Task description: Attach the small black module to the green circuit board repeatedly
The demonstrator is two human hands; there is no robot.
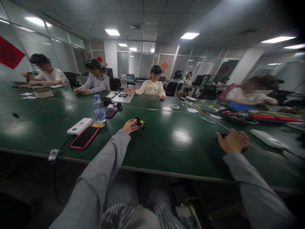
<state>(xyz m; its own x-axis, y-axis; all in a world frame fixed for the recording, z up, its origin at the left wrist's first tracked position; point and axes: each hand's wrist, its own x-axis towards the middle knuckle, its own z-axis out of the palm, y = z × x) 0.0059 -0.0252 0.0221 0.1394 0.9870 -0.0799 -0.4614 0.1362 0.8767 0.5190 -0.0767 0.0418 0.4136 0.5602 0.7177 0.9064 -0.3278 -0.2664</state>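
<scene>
Between the fingers and thumb of my left hand [132, 126] is a small green circuit board [141, 121] with a yellow part on it, held just over the green table [164, 152]. Over to the right, my right hand [234, 141] is blurred, palm down, with the thumb out to the side and the fingers spread. A dark flat object [223, 135] shows partly beneath it; whether the hand touches it I cannot tell. Beside this hand lies a white power bank [269, 139]. A thin pen-like stick [206, 120] rests beyond it.
Left of my left arm are a phone with a pink case [84, 137], a white power bank [79, 126] with a cable and a water bottle [99, 109]. A tape roll [174, 106] lies farther back. Cables and tools [245, 116] pile up at right. Several people sit around the table.
</scene>
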